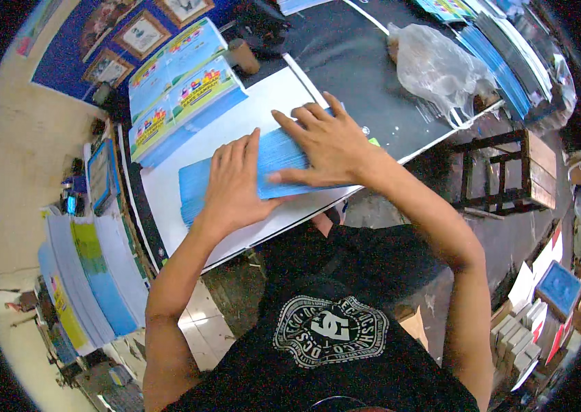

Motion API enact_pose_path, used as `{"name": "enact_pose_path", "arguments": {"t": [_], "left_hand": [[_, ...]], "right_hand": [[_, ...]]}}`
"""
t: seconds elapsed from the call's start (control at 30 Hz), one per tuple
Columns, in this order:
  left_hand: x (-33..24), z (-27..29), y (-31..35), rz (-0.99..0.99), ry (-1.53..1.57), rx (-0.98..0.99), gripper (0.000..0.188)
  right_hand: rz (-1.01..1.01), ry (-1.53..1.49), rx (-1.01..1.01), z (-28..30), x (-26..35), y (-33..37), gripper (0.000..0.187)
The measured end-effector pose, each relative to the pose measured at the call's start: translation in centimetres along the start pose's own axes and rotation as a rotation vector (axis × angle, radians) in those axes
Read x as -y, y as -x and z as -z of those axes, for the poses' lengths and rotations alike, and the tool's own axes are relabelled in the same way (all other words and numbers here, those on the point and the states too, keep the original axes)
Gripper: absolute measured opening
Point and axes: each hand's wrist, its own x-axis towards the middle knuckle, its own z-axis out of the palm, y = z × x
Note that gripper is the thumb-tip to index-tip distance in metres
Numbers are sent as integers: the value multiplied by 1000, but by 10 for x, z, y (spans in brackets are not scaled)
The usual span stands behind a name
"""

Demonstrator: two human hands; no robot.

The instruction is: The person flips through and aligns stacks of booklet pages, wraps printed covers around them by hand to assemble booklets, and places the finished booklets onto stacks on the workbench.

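A long stack of blue paper sheets (194, 182) lies on a white board (276, 93) at the table's near left. Across its left part rests my left hand (235, 182), fingers stretched out and thumb toward the right. My right hand (328, 144) is spread over the right part, its thumb reaching back toward the middle of the stack. Both palms face down on the paper, and neither hand grips it. My hands and forearms hide parts of the stack, including much of its right end.
A tall pile of colourful printed sheets (184, 89) stands behind on the left. A clear plastic bag (441, 65) lies on the black tabletop (345, 51), near more stacked sheets (496, 69). Bundled paper (87, 281) sits at far left; a wooden stool (538, 168) stands right.
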Motion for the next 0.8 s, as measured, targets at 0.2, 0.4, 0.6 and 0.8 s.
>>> {"name": "enact_pose_path", "arguments": {"t": [0.2, 0.4, 0.6, 0.8], "left_hand": [[3, 4, 3, 36, 3, 78, 124], [35, 16, 17, 30, 114, 130, 94], [41, 0, 24, 1, 190, -69, 65], [41, 8, 23, -123, 222, -56, 59]], "right_hand": [[179, -24, -106, -10, -12, 6, 99], [182, -198, 22, -3, -25, 3, 55], [198, -239, 37, -1, -21, 11, 48], [169, -199, -60, 1, -45, 48, 53]]}}
